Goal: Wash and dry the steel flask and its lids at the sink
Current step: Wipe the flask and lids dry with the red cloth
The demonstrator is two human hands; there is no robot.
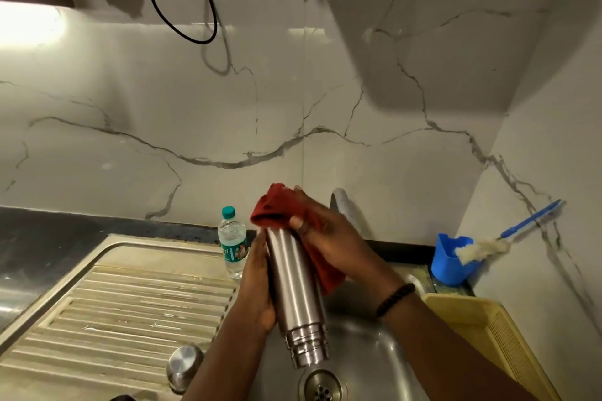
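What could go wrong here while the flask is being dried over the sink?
1. The tall brushed-steel flask is tilted, mouth down, over the steel sink basin. The left hand holds it from one side only, so it may slip and hit the basin.
2. The dark red cloth, worked by the right hand, hangs toward the basin and could get wet.
3. The round steel lid sits near the drainboard's front edge, close to the left forearm, which might knock it.

Both forearms are bare, with no sleeves showing. The right hand (329,238) has a dark beaded bracelet (395,299) around its wrist. The left hand (257,286) wears nothing.
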